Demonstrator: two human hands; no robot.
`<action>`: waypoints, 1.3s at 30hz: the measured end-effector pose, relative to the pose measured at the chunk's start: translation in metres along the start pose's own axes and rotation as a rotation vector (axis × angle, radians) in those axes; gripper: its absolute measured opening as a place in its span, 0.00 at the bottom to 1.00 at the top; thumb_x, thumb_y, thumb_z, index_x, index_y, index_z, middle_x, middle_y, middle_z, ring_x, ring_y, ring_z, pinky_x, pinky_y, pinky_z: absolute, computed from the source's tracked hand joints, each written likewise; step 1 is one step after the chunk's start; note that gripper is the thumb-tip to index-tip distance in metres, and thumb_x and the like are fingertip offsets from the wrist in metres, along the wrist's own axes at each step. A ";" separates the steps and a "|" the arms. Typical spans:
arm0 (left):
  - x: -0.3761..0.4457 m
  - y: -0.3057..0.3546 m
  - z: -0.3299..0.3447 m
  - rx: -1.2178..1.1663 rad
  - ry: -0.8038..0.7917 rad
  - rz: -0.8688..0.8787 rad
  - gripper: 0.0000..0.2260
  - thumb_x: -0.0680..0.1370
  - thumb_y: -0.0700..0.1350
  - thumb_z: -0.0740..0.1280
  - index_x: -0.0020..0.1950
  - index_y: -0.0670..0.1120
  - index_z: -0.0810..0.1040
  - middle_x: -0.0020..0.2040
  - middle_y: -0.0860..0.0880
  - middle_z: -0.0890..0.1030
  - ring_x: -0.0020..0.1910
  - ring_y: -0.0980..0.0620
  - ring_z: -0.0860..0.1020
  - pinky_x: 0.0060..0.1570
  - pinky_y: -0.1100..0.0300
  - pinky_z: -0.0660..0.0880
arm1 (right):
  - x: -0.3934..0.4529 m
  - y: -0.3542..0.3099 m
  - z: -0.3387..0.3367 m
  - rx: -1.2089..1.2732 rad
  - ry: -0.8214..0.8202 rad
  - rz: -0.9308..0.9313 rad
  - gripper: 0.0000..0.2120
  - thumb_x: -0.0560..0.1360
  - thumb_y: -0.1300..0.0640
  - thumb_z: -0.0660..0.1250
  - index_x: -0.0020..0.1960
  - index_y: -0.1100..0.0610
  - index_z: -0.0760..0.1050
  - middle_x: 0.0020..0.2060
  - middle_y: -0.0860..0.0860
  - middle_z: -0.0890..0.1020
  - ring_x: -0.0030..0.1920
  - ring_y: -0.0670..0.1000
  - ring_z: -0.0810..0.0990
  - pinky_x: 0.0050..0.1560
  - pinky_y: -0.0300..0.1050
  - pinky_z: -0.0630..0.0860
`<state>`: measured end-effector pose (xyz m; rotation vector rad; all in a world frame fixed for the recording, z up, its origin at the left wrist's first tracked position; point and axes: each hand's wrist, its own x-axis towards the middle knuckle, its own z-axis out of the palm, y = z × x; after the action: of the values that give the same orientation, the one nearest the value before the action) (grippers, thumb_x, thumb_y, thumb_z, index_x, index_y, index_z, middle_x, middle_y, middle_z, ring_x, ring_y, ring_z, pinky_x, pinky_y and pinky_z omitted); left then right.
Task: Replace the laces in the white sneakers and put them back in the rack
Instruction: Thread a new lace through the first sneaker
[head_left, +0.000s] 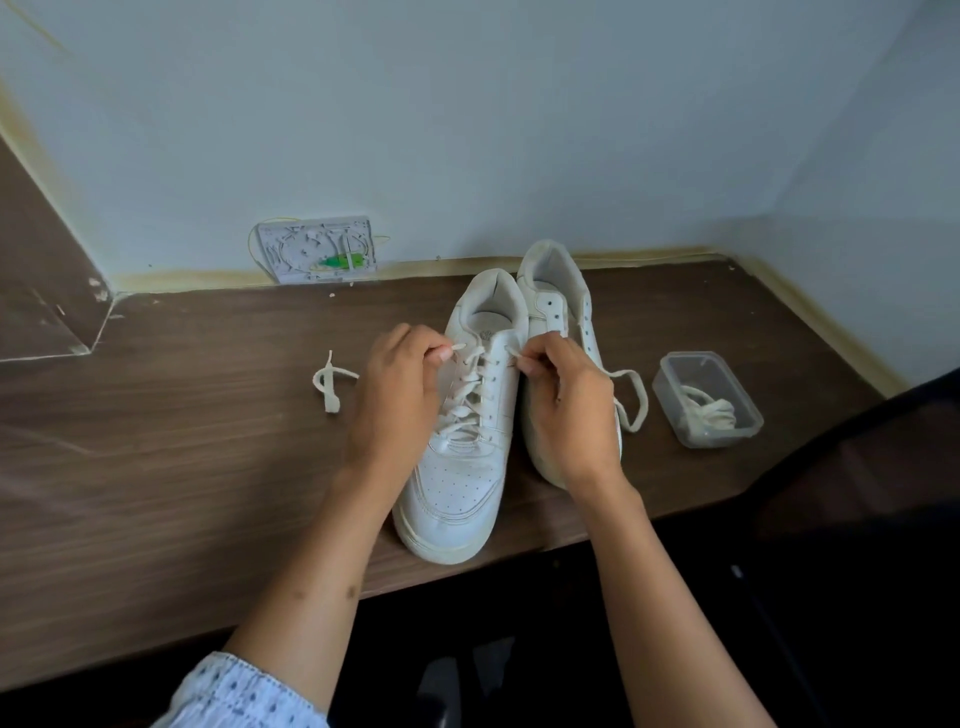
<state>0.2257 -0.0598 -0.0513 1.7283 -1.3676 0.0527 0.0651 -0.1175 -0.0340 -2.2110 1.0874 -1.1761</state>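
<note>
Pinching the soft, limp lace (470, 387) by its two ends near the top eyelets, the left hand (397, 395) and right hand (563, 410) work the light near sneaker (457, 467) at the bench's (182, 467) front edge, best gripped at the stiff tips.

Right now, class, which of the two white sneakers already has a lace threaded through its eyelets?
The left sneaker, between both hands: a lace criss-crosses its eyelets. The right sneaker beside it shows bare eyelets.
</note>
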 end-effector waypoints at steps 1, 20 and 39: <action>0.002 -0.001 -0.001 0.045 0.004 0.011 0.05 0.79 0.37 0.65 0.46 0.44 0.80 0.43 0.51 0.77 0.44 0.52 0.71 0.41 0.60 0.67 | 0.001 0.001 -0.001 0.017 -0.004 0.003 0.05 0.79 0.66 0.63 0.45 0.60 0.75 0.39 0.51 0.80 0.40 0.50 0.78 0.41 0.39 0.73; 0.001 0.014 -0.094 -0.820 -0.684 -0.489 0.12 0.75 0.48 0.65 0.46 0.39 0.83 0.40 0.46 0.82 0.39 0.51 0.81 0.42 0.62 0.78 | 0.004 -0.023 -0.059 0.375 -0.573 0.338 0.07 0.76 0.56 0.70 0.47 0.60 0.83 0.34 0.53 0.83 0.31 0.44 0.74 0.38 0.36 0.68; -0.004 0.040 -0.073 -0.799 -0.736 -0.365 0.05 0.69 0.49 0.73 0.41 0.49 0.87 0.46 0.36 0.83 0.49 0.43 0.82 0.52 0.56 0.77 | 0.000 -0.018 -0.052 0.590 -0.480 0.264 0.12 0.76 0.56 0.68 0.56 0.60 0.80 0.47 0.64 0.82 0.40 0.48 0.80 0.39 0.39 0.73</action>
<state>0.2268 -0.0080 0.0138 1.2828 -1.2579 -1.2654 0.0299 -0.1065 0.0067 -1.6940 0.6877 -0.6803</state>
